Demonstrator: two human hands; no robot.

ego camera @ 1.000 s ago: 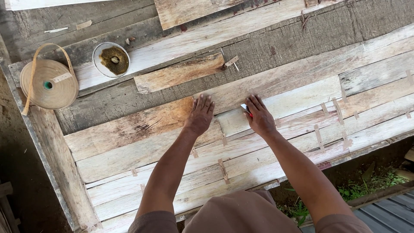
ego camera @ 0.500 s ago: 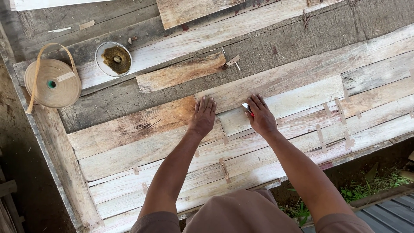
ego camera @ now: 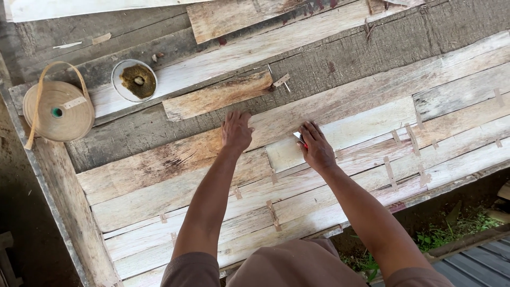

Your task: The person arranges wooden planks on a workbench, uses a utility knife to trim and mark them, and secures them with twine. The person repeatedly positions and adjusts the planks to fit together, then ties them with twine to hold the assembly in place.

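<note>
So we've got the big workbench (ego camera: 340,58) first, a rough grey timber surface covered almost edge to edge with thin wood veneer sheets (ego camera: 175,186) laid side by side, slightly overlapping, and the seams are bridged with little tape strips (ego camera: 273,213), which looks like why they're all butted so tight together. Up top there's a shorter brownish veneer piece (ego camera: 215,98) lying loose by itself, apart from the joined ones. At the far left corner sits a fat roll of tape (ego camera: 57,110) with its tail looped up over it, and just beside it a small round bowl (ego camera: 134,80) of something brownish-green, maybe glue, can't really tell. Now the hands: our left hand (ego camera: 236,131) is flat on the veneer, fingers spread and not gripping anything, looks like it's just pinning the sheet so it doesn't slide. Our right hand (ego camera: 316,147) is pressed down at the top edge of a pale veneer patch (ego camera: 287,154), fingers curled around a small tool (ego camera: 299,139) with a whitish tip and a bit of red showing; whether it's a blade, we can't tell. The patch sits right between both hands.
</note>
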